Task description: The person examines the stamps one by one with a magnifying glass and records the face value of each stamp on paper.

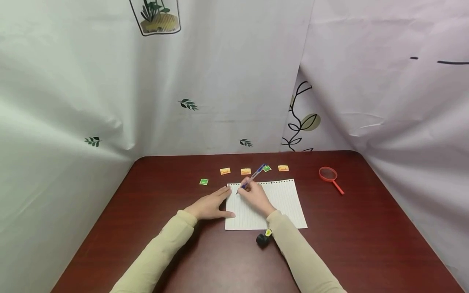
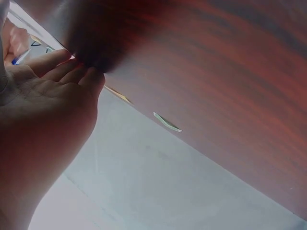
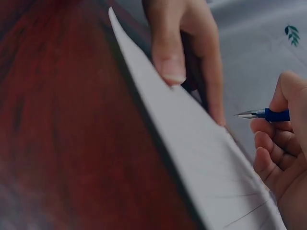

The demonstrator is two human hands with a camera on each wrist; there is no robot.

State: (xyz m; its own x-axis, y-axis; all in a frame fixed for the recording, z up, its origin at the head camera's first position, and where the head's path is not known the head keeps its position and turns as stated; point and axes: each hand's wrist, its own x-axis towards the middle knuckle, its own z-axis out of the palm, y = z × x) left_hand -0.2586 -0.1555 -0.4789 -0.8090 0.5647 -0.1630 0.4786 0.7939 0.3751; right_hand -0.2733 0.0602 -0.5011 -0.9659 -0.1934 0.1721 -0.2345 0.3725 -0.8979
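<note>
A lined sheet of paper (image 1: 286,203) with holes along its far edge lies on the table. The left hand (image 1: 210,205) rests at its left edge, thumb and fingertips on the paper, fingers extended; in the right wrist view that hand (image 3: 192,43) presses the sheet (image 3: 177,124). The right hand (image 1: 256,197) pinches a blue pen (image 1: 259,169) above the upper left of the sheet. In the right wrist view the pen tip (image 3: 249,114) points toward the left hand, and the right hand (image 3: 290,153) has its other fingers curled. The left wrist view shows the left palm (image 2: 53,96).
Behind the paper lie orange stickers (image 1: 225,171), a green sticker (image 1: 267,168) and, further left, another green one (image 1: 203,182). A red magnifying glass (image 1: 327,174) is at the right. A small black object (image 1: 262,240) with a yellow-green tag sits by the right sleeve.
</note>
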